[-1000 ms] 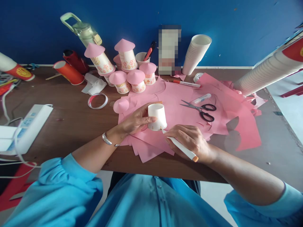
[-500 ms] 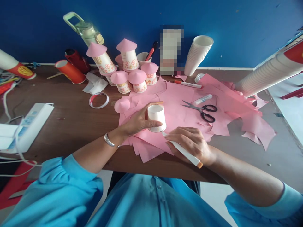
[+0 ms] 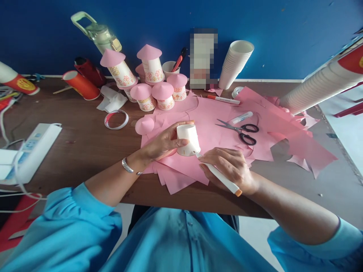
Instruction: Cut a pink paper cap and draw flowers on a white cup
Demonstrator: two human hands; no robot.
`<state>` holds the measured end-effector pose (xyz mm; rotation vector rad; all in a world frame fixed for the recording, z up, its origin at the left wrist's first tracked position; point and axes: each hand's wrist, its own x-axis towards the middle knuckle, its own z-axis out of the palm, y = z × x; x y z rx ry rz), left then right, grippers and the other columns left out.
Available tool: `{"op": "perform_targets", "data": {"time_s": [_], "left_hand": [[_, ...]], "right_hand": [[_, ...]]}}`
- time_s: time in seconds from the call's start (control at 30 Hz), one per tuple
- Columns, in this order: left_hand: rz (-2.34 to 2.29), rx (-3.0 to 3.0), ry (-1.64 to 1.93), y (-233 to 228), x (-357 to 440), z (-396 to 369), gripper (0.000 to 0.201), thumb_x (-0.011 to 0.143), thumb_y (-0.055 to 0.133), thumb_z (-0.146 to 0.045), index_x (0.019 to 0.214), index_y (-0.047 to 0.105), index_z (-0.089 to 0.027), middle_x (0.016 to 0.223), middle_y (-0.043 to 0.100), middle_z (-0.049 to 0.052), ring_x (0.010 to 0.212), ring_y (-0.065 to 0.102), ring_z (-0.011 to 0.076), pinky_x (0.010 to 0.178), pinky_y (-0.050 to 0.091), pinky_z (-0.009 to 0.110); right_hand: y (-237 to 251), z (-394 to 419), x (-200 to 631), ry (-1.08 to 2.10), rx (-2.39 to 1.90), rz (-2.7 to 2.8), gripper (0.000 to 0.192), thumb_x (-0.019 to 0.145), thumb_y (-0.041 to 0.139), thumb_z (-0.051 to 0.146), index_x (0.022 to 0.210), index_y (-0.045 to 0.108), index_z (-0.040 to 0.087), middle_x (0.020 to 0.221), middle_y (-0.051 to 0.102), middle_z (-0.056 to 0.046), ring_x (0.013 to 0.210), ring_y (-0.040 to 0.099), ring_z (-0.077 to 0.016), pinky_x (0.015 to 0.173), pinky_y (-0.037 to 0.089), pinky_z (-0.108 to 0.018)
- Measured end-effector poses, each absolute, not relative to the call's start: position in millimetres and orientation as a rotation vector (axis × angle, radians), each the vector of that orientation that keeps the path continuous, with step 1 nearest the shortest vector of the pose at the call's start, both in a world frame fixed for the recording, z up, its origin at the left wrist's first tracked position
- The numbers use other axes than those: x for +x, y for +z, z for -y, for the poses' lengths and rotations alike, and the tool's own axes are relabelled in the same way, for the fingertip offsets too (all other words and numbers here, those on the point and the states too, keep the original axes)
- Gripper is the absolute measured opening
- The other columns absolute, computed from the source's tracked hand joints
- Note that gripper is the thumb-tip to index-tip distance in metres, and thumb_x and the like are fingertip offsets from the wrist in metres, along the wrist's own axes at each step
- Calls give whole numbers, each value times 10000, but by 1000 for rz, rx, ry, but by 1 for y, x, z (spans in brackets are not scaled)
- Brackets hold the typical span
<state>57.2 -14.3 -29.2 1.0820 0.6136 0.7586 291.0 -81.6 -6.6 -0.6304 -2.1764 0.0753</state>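
No writing is legible; a pixelated block [image 3: 203,58] hides whatever stands at the wall, and the long cup stack [image 3: 320,85] at right is cut off by the frame edge; left hand [image 3: 164,143] wraps an inverted white paper cup [image 3: 188,139] over the pink paper [image 3: 215,132] on the counter [image 3: 85,147]; right hand [image 3: 229,168] is closed on a white marker [image 3: 219,176], its tip touching the cup's lower rim; scissors [image 3: 241,132] lie just beyond.
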Motion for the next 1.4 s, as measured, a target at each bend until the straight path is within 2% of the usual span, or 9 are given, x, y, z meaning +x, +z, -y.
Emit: {"op": "perform_targets", "data": {"time_s": [0.3,0.73,0.97,1.13,1.3,1.4], "left_hand": [[-621,1036,761,-22,57,18,547,831,895,-288,1348,719,-282,1264,650,88,1113,599,232,907,540,355],[-618,1035,748,-24,56,16,583,819,909,-306,1369,713,-285,1276,660,92,1152,609,246,925,543,363],[-628,1078,736,-23,54,16,583,837,889,-294,1388,698,-282,1326,667,99,1165,619,262,929,536,375],[-634,1096,753,-25,53,16,579,846,878,-293,1394,691,-281,1436,623,116,1173,621,264,904,552,362],[-605,1092,741,-29,54,17,588,854,861,-325,1413,681,-291,1306,673,107,1122,628,245,889,556,355],[-632,1158,753,-35,53,17,666,820,893,-350,1441,657,-304,1357,657,108,1188,615,265,936,546,370]], "right_hand": [[-7,81,291,75,-627,2178,283,940,675,61,1184,630,197,821,747,-16,706,746,-171,616,619,-284],[-10,82,290,75,-644,2191,224,951,685,68,1136,643,187,823,752,-22,711,753,-172,612,620,-287],[-11,81,289,72,-639,2201,200,967,659,73,1128,630,189,798,738,-14,695,741,-168,594,609,-281],[-9,82,289,82,-627,2253,157,986,630,73,1091,612,189,774,720,-2,671,717,-148,569,579,-260],[-11,83,288,110,-634,2278,143,999,622,87,1104,605,183,799,729,-13,689,726,-153,575,580,-266],[-13,84,287,107,-627,2295,152,996,637,91,1111,596,182,803,733,-13,677,722,-154,562,566,-266]]}}
